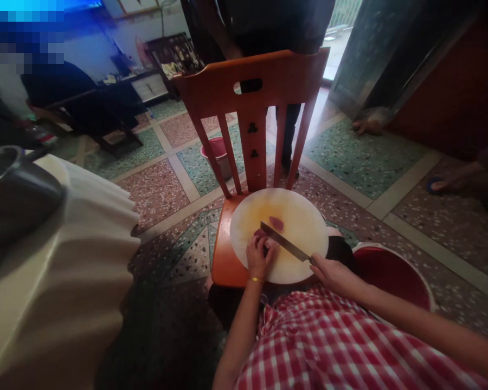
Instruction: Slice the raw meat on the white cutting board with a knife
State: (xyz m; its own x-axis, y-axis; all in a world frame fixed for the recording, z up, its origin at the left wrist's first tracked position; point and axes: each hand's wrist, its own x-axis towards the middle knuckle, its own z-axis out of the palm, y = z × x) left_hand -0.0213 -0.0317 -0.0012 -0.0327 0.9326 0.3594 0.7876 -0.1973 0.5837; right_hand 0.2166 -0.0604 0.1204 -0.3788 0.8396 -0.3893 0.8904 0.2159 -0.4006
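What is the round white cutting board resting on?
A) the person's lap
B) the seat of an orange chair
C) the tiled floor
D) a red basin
B: the cutting board lies on the orange chair's seat, where the right hand holds a knife and the left hand steadies a reddish piece.

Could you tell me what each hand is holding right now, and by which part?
The right hand holds a knife by its handle. The left hand presses on a reddish piece on the cutting board.
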